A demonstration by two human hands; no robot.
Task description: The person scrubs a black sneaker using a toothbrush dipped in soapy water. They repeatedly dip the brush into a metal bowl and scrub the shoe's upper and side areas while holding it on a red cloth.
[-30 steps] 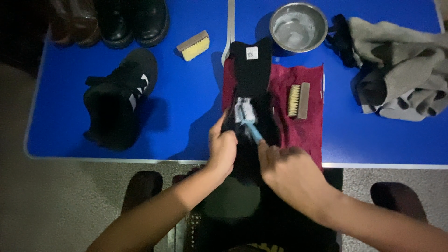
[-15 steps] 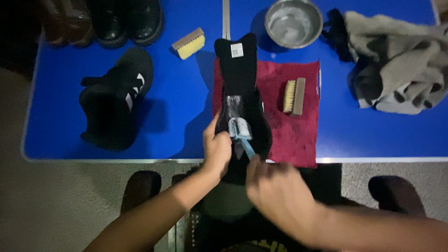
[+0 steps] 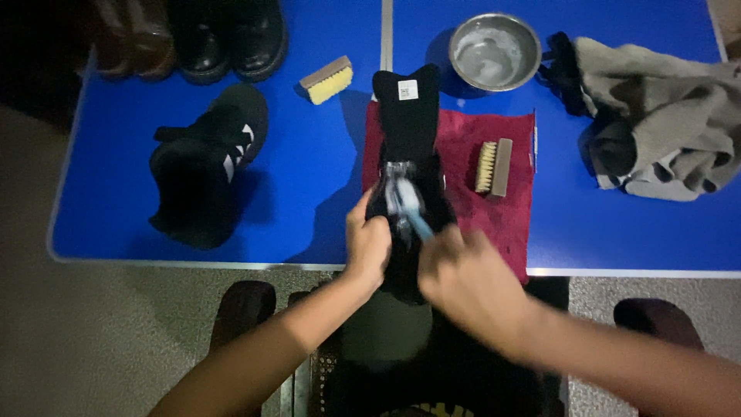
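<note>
i am logging the right hand [image 3: 471,282] first: it is closing its fingers around a small light-blue brush [image 3: 413,212], blurred, its head lying against the opened top of a black shoe [image 3: 409,193]. the left hand [image 3: 369,245] is clamping the same shoe by its side, thumb over the edge, fingers wrapped beneath. the shoe is lying lengthwise on a dark red cloth [image 3: 505,220], its tongue pulled up and pointing away from me, its heel overhanging the near edge of the blue table [image 3: 309,177] toward my lap. just beside it on the cloth, a wooden bristle brush [image 3: 492,166] is resting untouched. beyond the cloth, a metal bowl [image 3: 495,51] is holding cloudy liquid. to the right, a heap of grey and black rags [image 3: 656,116] is lying well apart. to the left, a second black shoe [image 3: 208,162] with white stripes is sitting alone, a yellow-bristled brush [image 3: 326,79] near it, and dark boots [image 3: 224,35] are standing at the far edge. by my judgement the brushing is sitting midway: one shoe is being worked, the striped one is looking untouched, and i cannot tell how clean the held shoe is in this dim light.
</note>
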